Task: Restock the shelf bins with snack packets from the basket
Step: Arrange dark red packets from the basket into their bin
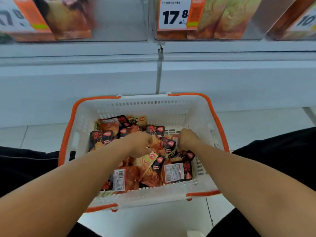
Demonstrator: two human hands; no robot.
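a white basket [201,117] with orange handles sits on the pale floor [256,120] in front of a white shelf base [85,82], between the person's dark-clad knees. inside it lies a loose heap of snack packets [153,171], mostly black and orange-red, some face down with white barcode labels showing; they fill the left and near part of the basket, while the far right corner shows bare slotted bottom. both bare forearms reach down into the basket from the near side. the left hand [139,142] is down among the packets near the middle of the heap, its fingers curled onto packets there, with a yellowish packet [150,159] sticking out just beneath it. the right hand [187,140] is close beside it, a little to the right, knuckles up and fingers curled down into the pile; whether it actually grips a packet cannot be told, since the fingertips are hidden. the two hands are near each other but not touching. above, clear shelf bins [119,19] hold blurred orange and green packets, with a white and orange price tag [175,14] reading 17.8 on the front of the middle one.
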